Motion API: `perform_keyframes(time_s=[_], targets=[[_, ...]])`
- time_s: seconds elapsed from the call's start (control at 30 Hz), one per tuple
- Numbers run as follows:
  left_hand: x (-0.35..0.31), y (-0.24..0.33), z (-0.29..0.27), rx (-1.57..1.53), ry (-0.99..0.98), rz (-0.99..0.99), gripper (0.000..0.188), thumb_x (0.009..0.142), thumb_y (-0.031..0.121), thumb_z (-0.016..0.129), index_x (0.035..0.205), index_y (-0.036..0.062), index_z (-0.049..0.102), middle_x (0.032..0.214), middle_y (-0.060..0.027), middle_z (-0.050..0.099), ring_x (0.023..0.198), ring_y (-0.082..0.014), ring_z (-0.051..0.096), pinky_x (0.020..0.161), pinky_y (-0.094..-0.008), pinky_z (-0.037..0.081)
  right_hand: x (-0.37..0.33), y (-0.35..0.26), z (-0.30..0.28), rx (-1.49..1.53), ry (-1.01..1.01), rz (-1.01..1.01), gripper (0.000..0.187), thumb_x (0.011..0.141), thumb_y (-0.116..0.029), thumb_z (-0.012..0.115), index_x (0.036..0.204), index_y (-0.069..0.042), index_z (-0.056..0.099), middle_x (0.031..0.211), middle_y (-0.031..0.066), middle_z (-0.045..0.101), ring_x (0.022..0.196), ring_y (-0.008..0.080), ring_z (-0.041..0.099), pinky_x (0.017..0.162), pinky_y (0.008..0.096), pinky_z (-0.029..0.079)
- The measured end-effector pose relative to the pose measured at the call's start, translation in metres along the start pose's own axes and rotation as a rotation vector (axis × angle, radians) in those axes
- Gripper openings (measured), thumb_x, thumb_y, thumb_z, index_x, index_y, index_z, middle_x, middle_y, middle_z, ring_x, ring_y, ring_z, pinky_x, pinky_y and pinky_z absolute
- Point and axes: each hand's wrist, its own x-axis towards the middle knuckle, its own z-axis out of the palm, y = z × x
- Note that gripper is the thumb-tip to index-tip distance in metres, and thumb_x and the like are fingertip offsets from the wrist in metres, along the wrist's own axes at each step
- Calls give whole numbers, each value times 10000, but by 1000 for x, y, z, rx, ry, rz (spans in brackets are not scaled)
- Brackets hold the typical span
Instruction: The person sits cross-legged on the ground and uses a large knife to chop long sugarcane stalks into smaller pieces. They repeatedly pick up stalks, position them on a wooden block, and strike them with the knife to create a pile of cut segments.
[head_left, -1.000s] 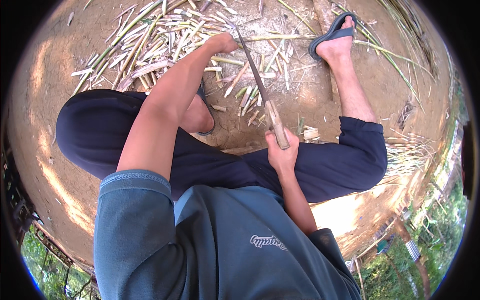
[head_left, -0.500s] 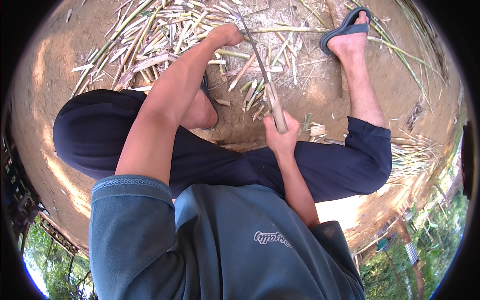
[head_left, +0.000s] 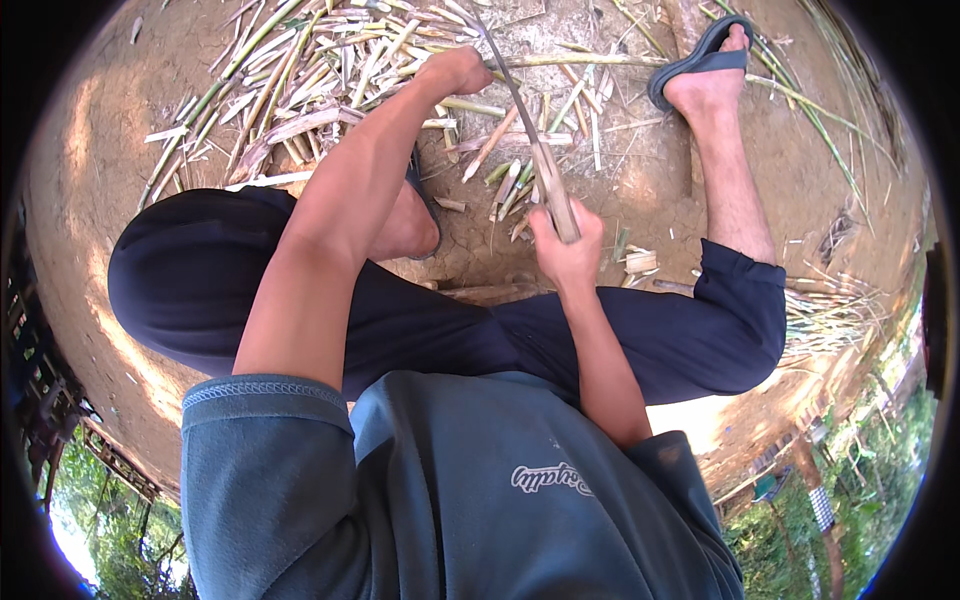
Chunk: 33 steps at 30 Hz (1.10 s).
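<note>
My right hand [head_left: 568, 247] is closed around the pale wooden handle of a long-bladed knife [head_left: 519, 105]. Its narrow dark blade points away from me and passes just right of my left hand [head_left: 456, 72], across a long thin cane stalk [head_left: 590, 59]. That stalk lies low over the ground and runs right, toward my sandalled foot. The fingers of my left hand are curled round the stalk's near-left part, and the hand itself hides the grip. Whether the blade touches the stalk I cannot tell.
Cut cane pieces and split husks [head_left: 345, 60] are heaped at the far left. Shorter pieces [head_left: 510, 185] lie beneath the knife. My right foot wears a grey sandal [head_left: 705, 62]. Another pile of thin sticks [head_left: 835, 315] is beyond my right knee, on bare earth.
My right hand and the knife handle have shifted slightly forward, away from me. My left hand stays at about the same place on the stalk.
</note>
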Motion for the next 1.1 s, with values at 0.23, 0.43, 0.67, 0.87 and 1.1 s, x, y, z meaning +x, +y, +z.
perform_keyframes(time_s=[0.23, 0.43, 0.67, 0.87, 1.1], targets=[[-8, 3, 1, 32, 17, 7, 500, 857, 419, 597, 1015, -44, 696, 1041, -282, 674, 973, -415, 659, 878, -469, 513, -33, 10, -19, 56, -14, -12, 131, 792, -88, 670, 732, 7, 602, 547, 32, 503, 514, 71, 472, 498, 286, 408], [-11, 13, -10, 38, -115, -111, 477, 885, 391, 565, 1157, 12, 667, 1197, -188, 660, 1082, -361, 638, 966, -455, 490, 39, 15, 16, 35, -65, -23, 236, 806, -151, 662, 669, 2, 545, 527, 53, 498, 491, 103, 453, 479, 330, 399], [-18, 13, 4, -19, 1, -86, 479, 865, 398, 589, 1011, -46, 693, 1043, -279, 677, 977, -396, 670, 886, -470, 524, -15, 36, -9, -71, -49, -121, 137, 783, -119, 671, 715, -9, 624, 547, 68, 561, 495, 115, 565, 517, 317, 477], [-17, 24, -9, -10, -49, -101, 465, 866, 381, 602, 1111, -8, 673, 1144, -232, 663, 1042, -367, 655, 922, -456, 515, 52, 27, 21, -58, -89, -32, 163, 797, -122, 654, 679, -18, 610, 536, 73, 528, 482, 115, 523, 493, 312, 452], [-10, 11, -5, 38, -38, -123, 371, 970, 324, 491, 1000, 0, 668, 899, -159, 684, 801, -218, 666, 764, -415, 570, -12, 29, -12, -50, -76, -79, 73, 783, -89, 679, 766, -22, 657, 561, 92, 570, 491, 137, 580, 511, 300, 469]])
